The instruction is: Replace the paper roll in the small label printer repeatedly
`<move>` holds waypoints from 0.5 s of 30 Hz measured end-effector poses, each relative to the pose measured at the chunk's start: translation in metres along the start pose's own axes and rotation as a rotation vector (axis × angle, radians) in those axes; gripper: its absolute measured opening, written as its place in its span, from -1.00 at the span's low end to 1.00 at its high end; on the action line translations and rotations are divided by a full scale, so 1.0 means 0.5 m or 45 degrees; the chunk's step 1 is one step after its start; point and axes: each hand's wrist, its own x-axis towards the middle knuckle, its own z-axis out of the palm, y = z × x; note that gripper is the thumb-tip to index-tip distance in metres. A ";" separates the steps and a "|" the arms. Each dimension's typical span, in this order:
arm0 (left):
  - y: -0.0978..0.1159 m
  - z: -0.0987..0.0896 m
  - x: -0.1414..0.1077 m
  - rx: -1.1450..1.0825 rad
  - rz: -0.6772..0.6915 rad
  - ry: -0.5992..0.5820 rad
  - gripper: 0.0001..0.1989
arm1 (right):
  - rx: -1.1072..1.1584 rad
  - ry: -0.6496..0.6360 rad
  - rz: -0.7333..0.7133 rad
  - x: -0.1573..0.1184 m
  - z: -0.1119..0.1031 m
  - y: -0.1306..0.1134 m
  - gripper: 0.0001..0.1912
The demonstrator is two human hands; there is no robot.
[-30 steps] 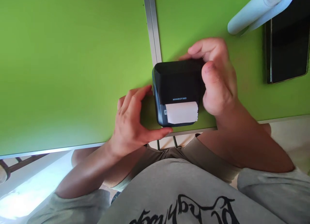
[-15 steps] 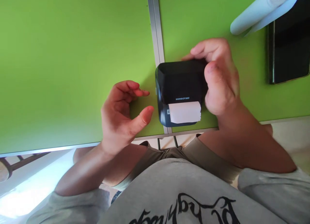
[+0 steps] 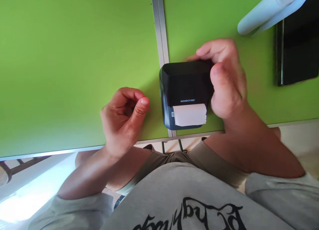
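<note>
A black label printer [image 3: 186, 82] marked NIIMBOT rests over the metal seam of the green table. A strip of white label paper [image 3: 190, 115] sticks out of its front slot. My right hand [image 3: 226, 79] grips the printer's right side, thumb on the near part and fingers curled round the far edge; some fingertips are hidden behind it. Just left of the printer, apart from it, is my left hand [image 3: 124, 120]. Its thumb and forefinger tips are pinched together, with nothing visible in them.
A roll of white paper [image 3: 264, 12] lies at the upper right, partly over a black phone-like slab [image 3: 296, 54]. A metal strip [image 3: 160, 27] divides the green tabletop [image 3: 62, 57]. The table's near edge runs in front of my lap.
My left hand has closed from spread fingers into a pinch and drawn slightly left of the printer. My right hand and the printer have stayed almost still.
</note>
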 end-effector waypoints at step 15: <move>0.000 -0.004 -0.003 0.116 0.121 -0.054 -0.80 | 0.043 -0.002 0.015 0.000 0.002 -0.001 -0.62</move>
